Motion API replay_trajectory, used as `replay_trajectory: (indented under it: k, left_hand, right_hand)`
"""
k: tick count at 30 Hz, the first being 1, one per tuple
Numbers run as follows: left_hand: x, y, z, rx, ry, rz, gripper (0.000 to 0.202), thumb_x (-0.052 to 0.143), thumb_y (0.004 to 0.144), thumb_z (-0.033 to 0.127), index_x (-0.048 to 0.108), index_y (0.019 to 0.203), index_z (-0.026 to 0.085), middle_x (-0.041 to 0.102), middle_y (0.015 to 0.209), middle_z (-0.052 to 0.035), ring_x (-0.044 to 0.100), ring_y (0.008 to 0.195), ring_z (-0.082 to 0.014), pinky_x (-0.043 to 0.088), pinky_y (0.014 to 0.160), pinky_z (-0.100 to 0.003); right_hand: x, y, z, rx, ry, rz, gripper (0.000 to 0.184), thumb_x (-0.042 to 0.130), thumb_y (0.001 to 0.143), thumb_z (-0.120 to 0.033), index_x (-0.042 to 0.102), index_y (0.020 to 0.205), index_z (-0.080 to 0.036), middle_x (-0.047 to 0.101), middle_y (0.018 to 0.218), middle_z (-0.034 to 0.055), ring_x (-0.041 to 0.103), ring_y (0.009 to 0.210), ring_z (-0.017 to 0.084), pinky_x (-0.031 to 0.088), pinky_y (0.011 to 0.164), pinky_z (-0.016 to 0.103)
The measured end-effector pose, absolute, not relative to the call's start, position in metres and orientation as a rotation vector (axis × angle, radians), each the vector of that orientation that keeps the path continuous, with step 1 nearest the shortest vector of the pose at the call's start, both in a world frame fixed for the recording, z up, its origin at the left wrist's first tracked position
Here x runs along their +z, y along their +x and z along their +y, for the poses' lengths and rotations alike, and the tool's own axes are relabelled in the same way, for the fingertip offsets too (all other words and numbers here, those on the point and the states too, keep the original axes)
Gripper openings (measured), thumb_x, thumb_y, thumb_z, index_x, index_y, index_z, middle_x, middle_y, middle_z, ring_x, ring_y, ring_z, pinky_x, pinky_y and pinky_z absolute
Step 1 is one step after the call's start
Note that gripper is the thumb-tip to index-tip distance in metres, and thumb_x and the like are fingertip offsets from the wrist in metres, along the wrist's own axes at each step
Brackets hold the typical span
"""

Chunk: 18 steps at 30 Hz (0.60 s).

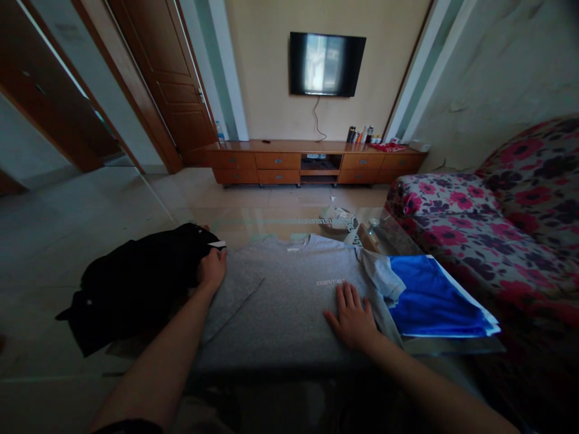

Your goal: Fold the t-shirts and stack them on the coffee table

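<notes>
- Right hand (353, 316): open, palm down, fingers spread flat on the chest of the grey short-sleeved cotton T-shirt (275, 301). It grips nothing. The fingertips lie just below the pale "ESSENTIALS" lettering (330, 282).
- Left hand (211, 268): knuckles up and fingers curled, resting at the shirt's shoulder edge where the grey cloth meets the black garment. Whether the fingers pinch any cloth cannot be told.
- Grey T-shirt: spread face up on the clear glass table top (271, 222), with the neckline at the far side and the hem towards the person. A diagonal crease runs across its left half.
- Black crumpled garment (136, 283): heaped just beside the shirt's left edge and touching the left hand. A small white label (217, 244) shows near the thumb.
- Blue garment with white trim (434, 298): folded flat and lying against the shirt's right edge, near the right hand but apart from it.
- Red-and-pink floral fabric sofa (497, 211): just beside the table on the right.
- Pale tiled floor (90, 205): to the left of the table and beyond it.
- Long low wooden cabinet with drawers (316, 160): against the far wall, with bottles on its top at the right.
- Black flat-screen television (327, 63): mounted on the wall above the cabinet.
- Brown panelled wooden door (167, 78): on the far left.
</notes>
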<state>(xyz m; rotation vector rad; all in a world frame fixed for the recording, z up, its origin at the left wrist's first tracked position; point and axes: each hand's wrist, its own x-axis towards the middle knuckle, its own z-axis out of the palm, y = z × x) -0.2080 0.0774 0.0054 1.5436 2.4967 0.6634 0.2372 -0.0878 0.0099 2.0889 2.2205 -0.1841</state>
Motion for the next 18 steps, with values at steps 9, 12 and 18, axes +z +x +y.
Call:
replay_trajectory:
  k: [9, 12, 18]
  left_hand:
    - [0.028, -0.240, 0.080, 0.716, 2.032, 2.276, 0.025, 0.046, 0.095, 0.037, 0.061, 0.104, 0.020, 0.067, 0.097, -0.0083, 0.063, 0.090, -0.0215, 0.047, 0.084, -0.029]
    - [0.037, -0.254, 0.074, 0.430, 2.052, 2.163, 0.020, 0.054, 0.089, 0.038, 0.063, 0.087, 0.021, 0.069, 0.085, -0.0052, 0.064, 0.080, -0.0198, 0.046, 0.075, -0.027]
    - [0.046, -0.255, 0.035, -0.005, 1.758, 1.982, 0.025, 0.064, 0.077, 0.044, 0.063, 0.070, 0.020, 0.069, 0.066, -0.0041, 0.065, 0.064, -0.0195, 0.044, 0.059, -0.026]
  right_hand:
    - [0.010, 0.236, -0.087, -0.180, 2.081, 2.206, 0.089, 0.025, 0.098, -0.068, 0.014, 0.163, -0.009, 0.002, 0.169, 0.0183, 0.005, 0.155, 0.038, 0.013, 0.118, 0.063]
    - [0.006, 0.236, -0.087, -0.149, 2.076, 2.203, 0.088, 0.024, 0.099, -0.068, 0.014, 0.163, -0.008, 0.002, 0.169, 0.0187, 0.005, 0.155, 0.037, 0.013, 0.118, 0.064]
    - [-0.001, 0.236, -0.088, -0.099, 2.079, 2.210, 0.086, 0.024, 0.099, -0.066, 0.015, 0.163, -0.009, 0.003, 0.169, 0.0189, 0.004, 0.155, 0.037, 0.013, 0.118, 0.065]
